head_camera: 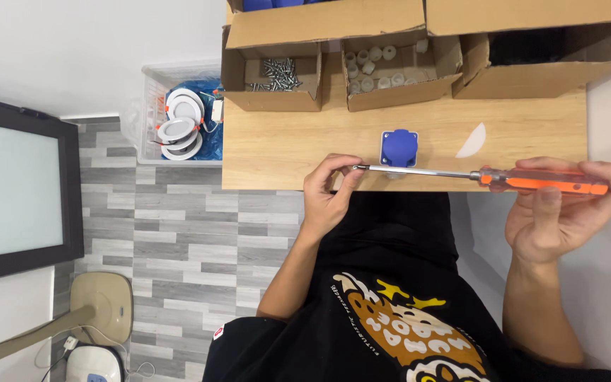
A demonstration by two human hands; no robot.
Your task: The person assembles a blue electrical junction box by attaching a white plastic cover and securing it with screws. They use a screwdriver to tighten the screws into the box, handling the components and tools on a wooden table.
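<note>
Screwdriver [482, 177], long steel shaft and clear orange handle, held level just above the near edge of the wooden table [284, 148]. Right hand [560, 212] wrapped around the handle, fingers [588, 168] curled over the top and thumb pressed underneath. Left hand [326, 194] at the far end of the shaft, thumb and forefinger pinched together around the tip, with something small possibly gripped there, too tiny to make out. Blue round socket [399, 147] on a pale square base, resting on the table just behind the middle of the shaft, apart from both hands. White half-round piece [473, 141] lying flat to its right.

Judged from this: fitting or steadying something at the tip. Best done by keeping the shaft level, holding the handle still with the right hand, and letting the left fingertips alone do the fine aligning; working over the table rather than past its edge would help, since anything dropped here would fall to the lap or floor.

Farther back, three open cardboard boxes along the far edge of the table: one with loose metal screws [277, 74], one with small white plastic plugs [376, 67], one dark inside, contents unclear [532, 64]. Left of the table, on grey plank flooring, clear plastic bin [151, 113] holding round white recessed lamps [181, 117]. Dark-framed pale panel [8, 187] at far left.
</note>
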